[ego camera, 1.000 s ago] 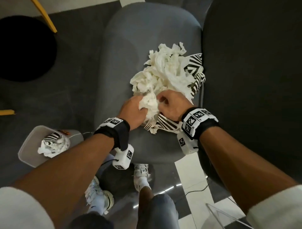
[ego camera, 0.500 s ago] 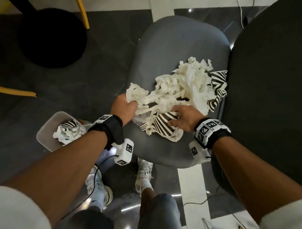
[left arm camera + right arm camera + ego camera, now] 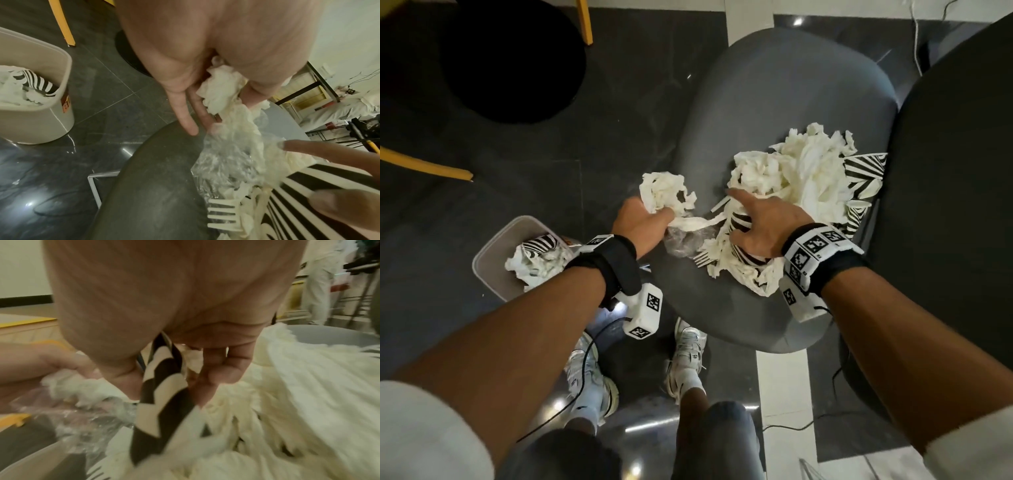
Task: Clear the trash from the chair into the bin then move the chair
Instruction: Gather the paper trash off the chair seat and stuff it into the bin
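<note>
We've got a grey chair [image 3: 784, 102] with a heap of white crumpled tissue [image 3: 804, 171] and black-and-white striped paper [image 3: 863, 168] at its right edge, plus a cream plastic fork [image 3: 222, 217]. Beige bin [image 3: 493, 257], orange label [image 3: 66, 104], dark grey floor [image 3: 585, 137].

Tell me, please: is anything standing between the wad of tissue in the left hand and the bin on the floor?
Nothing visible: only bare dark floor separates the white crumpled tissue wad in the left hand from the open grey plastic bin.
</note>
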A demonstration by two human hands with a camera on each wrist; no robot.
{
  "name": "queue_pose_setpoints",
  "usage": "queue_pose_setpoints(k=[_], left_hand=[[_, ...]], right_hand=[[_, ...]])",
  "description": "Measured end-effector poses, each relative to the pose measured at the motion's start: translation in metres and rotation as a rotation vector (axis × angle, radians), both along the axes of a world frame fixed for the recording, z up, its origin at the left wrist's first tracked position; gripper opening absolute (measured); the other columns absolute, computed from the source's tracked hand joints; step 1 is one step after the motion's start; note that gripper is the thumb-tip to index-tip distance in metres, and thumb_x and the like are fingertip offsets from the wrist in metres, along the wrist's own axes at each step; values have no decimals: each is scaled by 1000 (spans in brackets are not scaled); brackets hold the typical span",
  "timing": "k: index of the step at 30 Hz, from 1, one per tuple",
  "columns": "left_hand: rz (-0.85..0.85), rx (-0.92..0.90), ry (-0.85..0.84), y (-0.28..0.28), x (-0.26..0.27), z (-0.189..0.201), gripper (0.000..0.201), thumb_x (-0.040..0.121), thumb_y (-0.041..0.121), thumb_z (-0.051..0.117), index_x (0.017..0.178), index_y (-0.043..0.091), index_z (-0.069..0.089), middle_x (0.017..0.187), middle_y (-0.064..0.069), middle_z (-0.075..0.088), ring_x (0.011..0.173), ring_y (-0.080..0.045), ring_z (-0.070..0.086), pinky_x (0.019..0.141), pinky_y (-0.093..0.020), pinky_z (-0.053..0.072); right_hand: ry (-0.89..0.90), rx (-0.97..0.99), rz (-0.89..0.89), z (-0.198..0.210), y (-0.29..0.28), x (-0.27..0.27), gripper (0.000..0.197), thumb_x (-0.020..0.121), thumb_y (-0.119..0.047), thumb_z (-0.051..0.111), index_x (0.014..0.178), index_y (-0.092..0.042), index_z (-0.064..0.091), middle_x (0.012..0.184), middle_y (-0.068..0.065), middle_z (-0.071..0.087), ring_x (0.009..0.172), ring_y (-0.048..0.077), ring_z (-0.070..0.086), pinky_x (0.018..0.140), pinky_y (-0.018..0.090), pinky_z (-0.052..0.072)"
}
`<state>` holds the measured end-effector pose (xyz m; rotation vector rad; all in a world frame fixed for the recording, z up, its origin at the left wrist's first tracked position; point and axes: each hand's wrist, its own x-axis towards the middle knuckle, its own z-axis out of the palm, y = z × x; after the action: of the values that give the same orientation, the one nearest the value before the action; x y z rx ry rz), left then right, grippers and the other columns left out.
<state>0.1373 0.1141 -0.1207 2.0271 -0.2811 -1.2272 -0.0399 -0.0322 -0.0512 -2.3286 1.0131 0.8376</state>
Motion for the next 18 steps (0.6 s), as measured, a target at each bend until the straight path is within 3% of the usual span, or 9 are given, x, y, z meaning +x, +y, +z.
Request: queue_pose_setpoints(k=[2, 5, 9, 12, 15, 16, 18], left_hand=[[-10, -38, 33, -3, -2, 12, 21, 74, 24, 67, 93, 20, 74, 94, -1, 78, 86, -22, 76, 80, -48, 63], [39, -106, 77, -5, -3, 22, 20, 92, 10, 61, 109, 15, 69, 103, -6, 76, 86, -24, 76, 77, -44, 63], [112, -108, 4, 0, 6, 25, 16, 96, 13, 58, 110, 10, 66, 96, -10, 75, 76, -25, 75, 71, -43, 64], [139, -103, -81, 10, 19, 30, 16, 94, 13, 57, 108, 10, 64, 90, -9, 74, 65, -21, 71, 63, -40, 63], [162, -96, -166, 21, 32, 32, 31, 88, 12, 55, 119, 11, 59, 91, -5, 73, 51, -20, 63, 48, -31, 58], [158, -88, -181, 24, 36, 32, 33, 87, 13, 54, 120, 15, 58, 92, -1, 71, 52, -21, 64, 47, -28, 56], [149, -61, -186, 30, 39, 30, 28, 86, 17, 53, 110, 21, 64, 92, 3, 71, 67, -26, 70, 56, -35, 61]], right_hand=[[-39, -75, 102, -4, 5, 13, 73, 86, -55, 55, 151, -45, 22, 142, 5, 48, 117, 32, 61, 92, 44, 55], [-42, -167, 226, -16, 16, 37, 65, 89, -51, 63, 146, -40, 35, 146, 4, 35, 115, 31, 60, 84, 41, 53], [27, -225, 392, -36, 35, 56, 45, 95, -46, 54, 138, -37, 46, 140, 0, 52, 129, 32, 49, 103, 44, 40], [65, -295, 380, -47, 37, 49, 36, 94, -47, 49, 129, -39, 56, 131, -1, 59, 125, 30, 48, 102, 44, 33], [84, -349, 299, -49, 29, 41, 46, 89, -57, 44, 126, -36, 61, 122, -1, 63, 117, 29, 50, 98, 47, 31], [108, -346, 282, -47, 24, 39, 47, 87, -57, 45, 124, -35, 62, 119, -1, 63, 115, 29, 50, 97, 47, 31], [134, -317, 228, -40, 14, 37, 49, 82, -56, 43, 117, -32, 66, 115, -1, 65, 113, 29, 54, 98, 48, 31]])
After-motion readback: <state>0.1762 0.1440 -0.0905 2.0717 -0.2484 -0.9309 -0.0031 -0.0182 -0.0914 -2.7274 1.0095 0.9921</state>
